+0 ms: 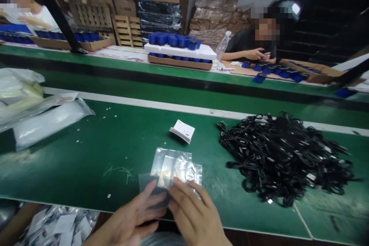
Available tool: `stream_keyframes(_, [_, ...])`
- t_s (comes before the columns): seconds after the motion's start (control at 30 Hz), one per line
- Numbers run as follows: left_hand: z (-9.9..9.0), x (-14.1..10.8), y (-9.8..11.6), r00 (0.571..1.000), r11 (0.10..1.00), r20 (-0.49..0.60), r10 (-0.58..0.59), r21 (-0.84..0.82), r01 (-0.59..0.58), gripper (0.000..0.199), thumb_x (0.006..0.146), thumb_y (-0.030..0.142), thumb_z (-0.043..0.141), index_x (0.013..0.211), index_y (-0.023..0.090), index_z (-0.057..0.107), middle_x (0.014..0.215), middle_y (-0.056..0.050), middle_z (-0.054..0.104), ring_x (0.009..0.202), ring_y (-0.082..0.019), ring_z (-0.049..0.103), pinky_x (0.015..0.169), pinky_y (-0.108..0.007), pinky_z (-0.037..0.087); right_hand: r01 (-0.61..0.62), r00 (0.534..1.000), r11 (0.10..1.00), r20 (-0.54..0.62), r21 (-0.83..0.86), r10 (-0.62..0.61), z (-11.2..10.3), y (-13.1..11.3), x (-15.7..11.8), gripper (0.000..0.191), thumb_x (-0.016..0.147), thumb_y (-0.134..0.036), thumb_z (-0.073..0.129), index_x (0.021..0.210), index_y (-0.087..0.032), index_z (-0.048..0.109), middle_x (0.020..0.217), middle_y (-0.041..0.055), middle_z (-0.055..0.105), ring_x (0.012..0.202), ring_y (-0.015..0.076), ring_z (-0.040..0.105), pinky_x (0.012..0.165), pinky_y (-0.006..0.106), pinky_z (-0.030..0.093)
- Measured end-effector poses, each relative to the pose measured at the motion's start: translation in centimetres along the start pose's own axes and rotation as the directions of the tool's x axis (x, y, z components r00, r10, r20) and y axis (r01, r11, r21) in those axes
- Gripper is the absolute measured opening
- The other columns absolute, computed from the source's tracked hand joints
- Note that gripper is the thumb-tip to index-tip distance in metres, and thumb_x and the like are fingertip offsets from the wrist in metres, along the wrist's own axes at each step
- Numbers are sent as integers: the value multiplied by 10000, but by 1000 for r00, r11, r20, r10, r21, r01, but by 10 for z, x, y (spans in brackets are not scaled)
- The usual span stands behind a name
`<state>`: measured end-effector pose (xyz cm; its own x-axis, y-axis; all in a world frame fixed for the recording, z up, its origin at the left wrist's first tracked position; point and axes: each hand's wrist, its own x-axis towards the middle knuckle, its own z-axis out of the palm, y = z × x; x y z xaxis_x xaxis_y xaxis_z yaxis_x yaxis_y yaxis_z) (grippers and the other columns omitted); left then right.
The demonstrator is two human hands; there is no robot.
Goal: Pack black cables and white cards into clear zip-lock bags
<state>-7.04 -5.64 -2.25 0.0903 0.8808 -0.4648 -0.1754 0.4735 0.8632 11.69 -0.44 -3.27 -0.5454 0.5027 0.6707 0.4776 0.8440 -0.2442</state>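
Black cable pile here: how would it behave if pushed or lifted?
The black cable pile looks floppy: thin coils lie loose, so it would probably slump rather than move as one. Strands look tangled, so lifting some may drag others along.

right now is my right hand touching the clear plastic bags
Touching. The head view shows the right hand with its fingers lying over the lower edge of the clear plastic bags.

We see clear plastic bags (173, 167) lying flat and overlapping in a loose stack near the front edge of the green bench (86, 161). Their shiny film catches the light, and the lowest bag looks darker where it sticks out leftward.
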Motion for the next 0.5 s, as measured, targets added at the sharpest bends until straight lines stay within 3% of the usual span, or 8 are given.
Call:
stream_keyframes(0.07, [19,13,14,1000,1000,25,-2,-14,3,671,680,650,642,1231,270,592,1161,-97,692,1028,-269,667,891,-418,530,-3,1000,998,5,60,3,-4,-2,0,252,940,-111,400,863,-201,622,1047,54,726,1128,215,593,956,359,442])
stream_keyframes(0.13, [26,20,22,999,1000,-45,-10,25,11,605,711,600,649,1173,210,637,1048,-102,739,980,-267,689,885,-414,540,-226,973,961,-7,157,230,-11,1,-2,101,885,-142,511,888,-218,579,1179,81,658,1163,245,563,937,375,465])
stream_keyframes(0.17, [27,22,25,995,999,-100,-9,46,14,577,720,589,645,1138,190,658,993,-101,754,946,-266,702,870,-413,550,-388,916,891,-4,236,401,-14,4,-3,73,867,-163,539,905,-225,547,1219,101,622,1162,255,560,915,386,481])
stream_keyframes(0.23, [27,21,28,981,997,-195,9,79,7,550,722,587,639,1087,179,683,922,-95,770,889,-265,720,825,-403,575,-647,728,611,132,455,673,-20,11,-5,99,863,-204,556,911,-237,475,1192,119,614,1101,248,597,868,392,508])
stream_keyframes(0.3, [27,18,30,975,996,-221,24,94,-3,526,717,585,642,1059,188,693,900,-85,775,869,-261,725,797,-385,588,-732,579,264,368,629,727,-23,16,-5,162,869,-266,577,867,-246,416,1083,91,657,995,219,649,840,381,520])
stream_keyframes(0.37, [27,15,31,976,995,-215,24,99,-2,508,711,584,650,1036,197,701,878,-73,778,857,-256,728,780,-370,594,-719,502,5,515,695,694,-21,18,-3,272,840,-342,635,824,-248,380,1031,70,678,934,200,670,843,371,510])
stream_keyframes(0.4, [27,14,30,978,996,-208,15,93,5,504,704,585,656,1026,200,704,865,-67,780,850,-254,730,771,-363,596,-699,476,-71,538,711,696,-19,18,-2,317,812,-373,669,816,-247,378,1052,67,675,925,192,671,848,363,501])
stream_keyframes(0.5, [24,12,28,980,998,-198,-28,41,37,511,680,595,678,1012,207,707,838,-51,782,826,-242,733,745,-331,601,-622,448,-158,514,767,731,-11,14,2,400,730,-419,747,806,-243,396,1098,45,662,922,169,661,828,317,483])
